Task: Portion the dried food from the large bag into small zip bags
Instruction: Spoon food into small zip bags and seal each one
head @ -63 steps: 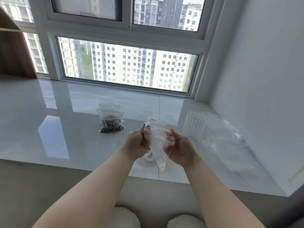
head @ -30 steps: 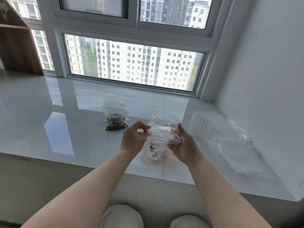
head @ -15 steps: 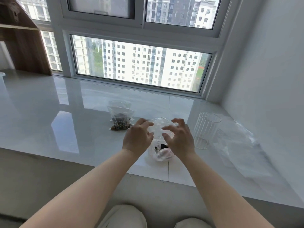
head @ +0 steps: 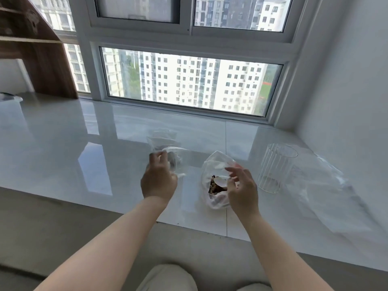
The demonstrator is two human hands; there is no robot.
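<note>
Left hand (head: 158, 181) pinches a limp, slippery small zip bag (head: 168, 156) near its mouth; right hand (head: 241, 185) hovers loosely spread over the large bag (head: 216, 164).

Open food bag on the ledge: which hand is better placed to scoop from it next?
The right hand, probably. It hovers directly over the mouth of the food bag with fingers loosely spread, while the left hand is off to the side, pinching a small zip bag.
</note>
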